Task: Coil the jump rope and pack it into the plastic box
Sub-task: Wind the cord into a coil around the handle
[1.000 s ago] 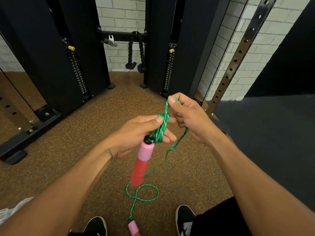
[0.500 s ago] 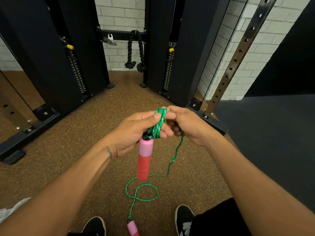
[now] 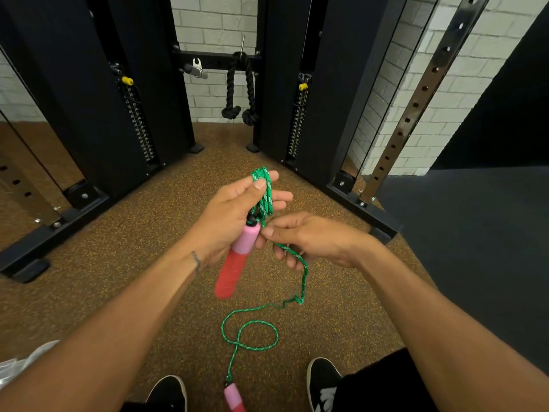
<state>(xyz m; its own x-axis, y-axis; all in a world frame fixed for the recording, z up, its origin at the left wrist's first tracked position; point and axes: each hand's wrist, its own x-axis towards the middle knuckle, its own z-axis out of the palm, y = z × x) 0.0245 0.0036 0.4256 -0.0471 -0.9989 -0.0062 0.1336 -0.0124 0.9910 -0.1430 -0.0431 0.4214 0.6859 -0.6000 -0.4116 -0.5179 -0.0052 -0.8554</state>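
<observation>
My left hand holds one pink and red handle of the jump rope, with several green coils wound over its fingers. My right hand sits just below and to the right, pinching the loose green rope that runs down from the coils. That slack rope forms a loop on the floor and ends at the second pink handle between my shoes. A bit of clear plastic shows at the lower left edge; I cannot tell if it is the box.
Black cable-machine columns stand left and right with weight stacks, and a black rope attachment hangs at the back. A perforated steel upright leans at right. Brown speckled rubber floor lies below, a dark mat to the right.
My right hand has dropped from above the coils to below them, sliding down the loose rope. My left hand rose slightly and the coil on it grew.
</observation>
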